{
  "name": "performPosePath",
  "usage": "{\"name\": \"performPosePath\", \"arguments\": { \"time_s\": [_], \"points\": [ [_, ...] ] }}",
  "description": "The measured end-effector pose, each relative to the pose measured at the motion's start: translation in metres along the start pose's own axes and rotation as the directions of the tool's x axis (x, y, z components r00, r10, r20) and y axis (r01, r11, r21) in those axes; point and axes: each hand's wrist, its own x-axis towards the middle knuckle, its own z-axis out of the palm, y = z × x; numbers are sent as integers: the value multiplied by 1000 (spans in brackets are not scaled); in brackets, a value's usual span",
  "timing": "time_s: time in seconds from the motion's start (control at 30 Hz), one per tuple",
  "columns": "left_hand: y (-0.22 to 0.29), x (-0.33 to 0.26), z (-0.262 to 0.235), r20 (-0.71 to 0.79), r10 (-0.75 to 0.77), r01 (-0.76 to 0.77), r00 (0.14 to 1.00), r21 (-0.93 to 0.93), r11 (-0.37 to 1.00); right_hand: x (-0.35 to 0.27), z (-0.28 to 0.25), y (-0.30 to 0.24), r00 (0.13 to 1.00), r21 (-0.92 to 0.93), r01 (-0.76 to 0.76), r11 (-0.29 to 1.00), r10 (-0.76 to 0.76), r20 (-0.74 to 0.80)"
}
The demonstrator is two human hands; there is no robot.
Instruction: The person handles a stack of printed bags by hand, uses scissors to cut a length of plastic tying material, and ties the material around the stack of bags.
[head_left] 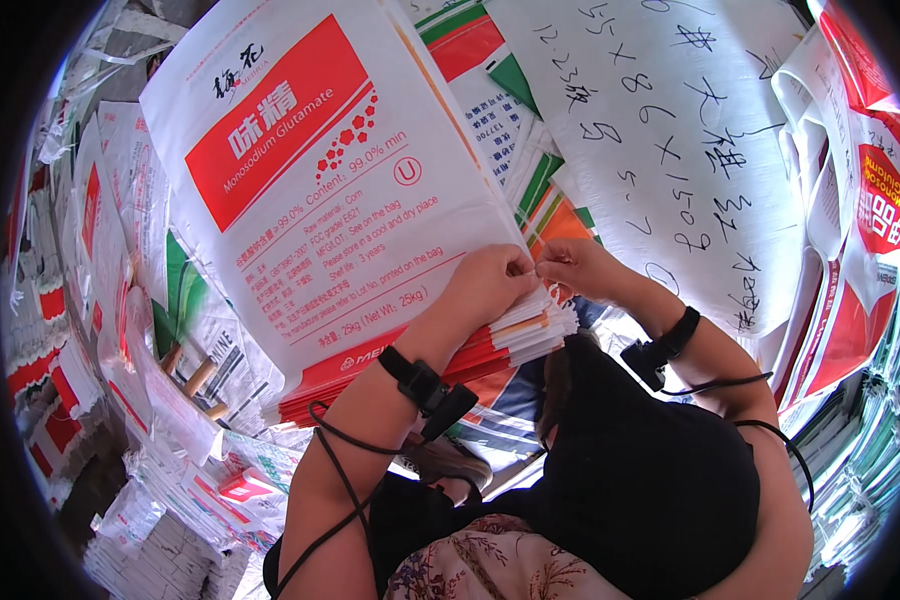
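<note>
A stack of flat white bags printed in red (300, 190) lies in front of me, slanted, its near right corner fanned into several white and red layers (530, 330). At that corner my left hand (495, 280) rests on the top bag, its fingers closed in a pinch on the bag's edge. Close beside it, my right hand (585, 268) comes in from the right with thumb and finger pinched at the same edge. The fingertips of both hands almost meet. Just which layers they grip is hidden.
A big white sheet with black handwriting (660, 150) lies right of the stack. Red and white bags (840, 300) drape at the far right, above green-edged stacks (870, 450). More bags and piles (60, 380) stand left. Black wrist devices with cables (430, 395) hang on both arms.
</note>
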Motion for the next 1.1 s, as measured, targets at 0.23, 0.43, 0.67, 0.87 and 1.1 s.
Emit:
{"name": "performPosePath", "arguments": {
  "time_s": [0.23,0.43,0.67,0.87,1.1],
  "points": [
    [2,-4,4,-182,125,-114,975,68,991,-12,1,-7,993,-174,91,981,-103,-63],
    [3,-10,0,-242,282,-224,928,241,944,-28,7,-7,941,-562,122,818,-275,-197],
    [-2,-10,2,-266,229,-197,937,141,970,-23,3,27,960,-632,74,771,-227,-164],
    [2,0,-1,41,-75,85,996,-392,916,-17,7,23,988,693,35,720,78,-131],
    [3,-3,1,23,-97,95,995,-523,847,-2,9,21,988,870,149,469,-115,-107]
  ]
}}
